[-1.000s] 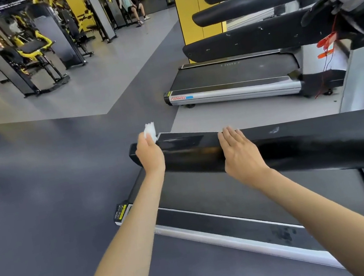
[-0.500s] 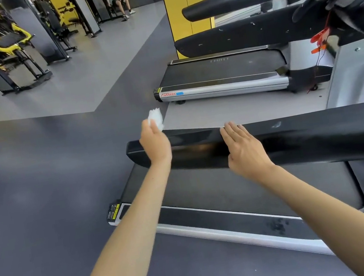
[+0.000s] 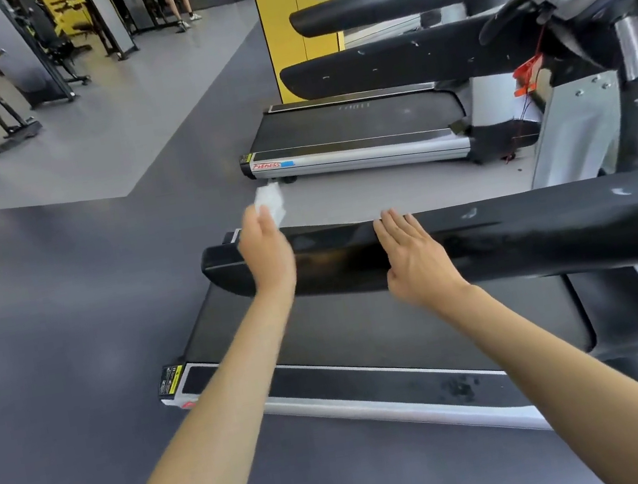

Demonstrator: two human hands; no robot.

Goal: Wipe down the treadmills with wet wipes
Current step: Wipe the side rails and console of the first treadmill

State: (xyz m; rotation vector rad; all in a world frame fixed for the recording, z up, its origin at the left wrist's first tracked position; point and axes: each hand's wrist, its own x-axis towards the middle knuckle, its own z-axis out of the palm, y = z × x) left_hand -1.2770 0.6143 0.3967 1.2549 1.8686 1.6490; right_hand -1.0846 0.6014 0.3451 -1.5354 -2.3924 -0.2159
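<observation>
Glossy black handrail point(image 3: 518, 233), white scuffs toward 3 o'clock.
On the left hand point(image 3: 268, 252), fingers point(image 3: 256, 220) pinch a crumpled white wet wipe point(image 3: 272, 202); right hand point(image 3: 413, 259) fingers lie pressed together on the handrail.

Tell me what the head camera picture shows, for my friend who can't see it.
A person's left hand holds a white wet wipe near the end of a treadmill's black handrail, while the right hand rests flat on the rail. Another treadmill stands behind it in a gym.
</observation>
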